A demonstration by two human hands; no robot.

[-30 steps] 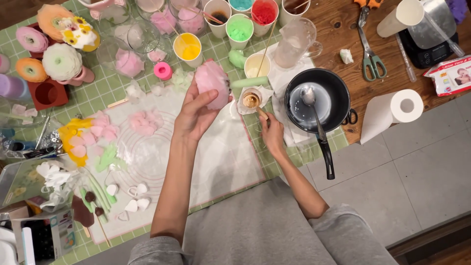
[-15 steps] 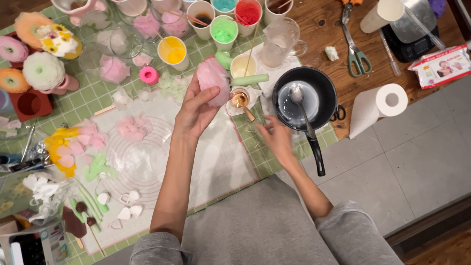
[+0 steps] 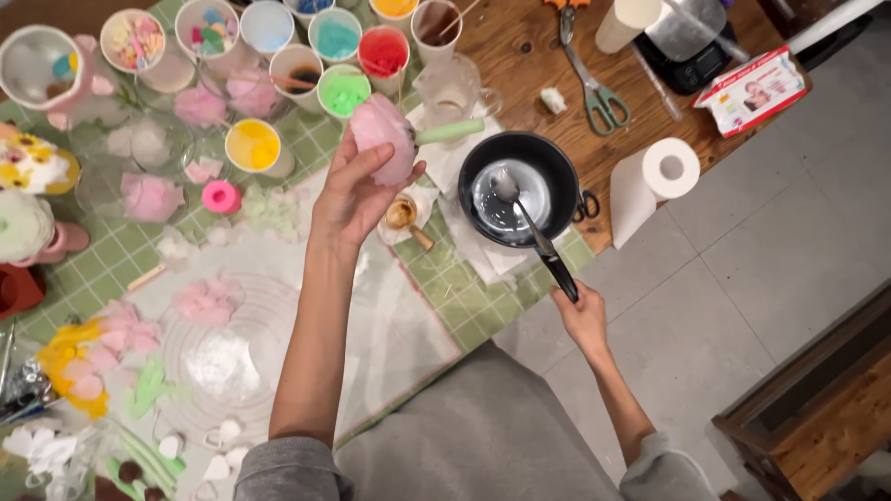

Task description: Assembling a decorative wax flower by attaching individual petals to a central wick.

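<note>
My left hand point(image 3: 348, 199) is raised over the green grid mat point(image 3: 445, 292) and holds a pink flower-shaped piece point(image 3: 382, 134) with a pale green stem that points right. My right hand point(image 3: 580, 315) grips the black handle of a small black pan point(image 3: 512, 186) at the table's edge. The pan holds whitish liquid, and a metal spoon point(image 3: 506, 190) rests in it. A small cup of golden-brown liquid point(image 3: 402, 213) stands on white paper just below the flower.
Several cups of coloured wax or paint point(image 3: 357, 56) line the back of the table. Scissors point(image 3: 594, 88), a paper towel roll point(image 3: 654, 181), a glass jug point(image 3: 452, 93) and a small box point(image 3: 752, 88) lie to the right. Pink and yellow petals point(image 3: 93, 348) cover the left.
My right hand left the small golden-brown cup and moved right onto the pan handle. My left hand still holds the pink flower up. The view shifted slightly.
</note>
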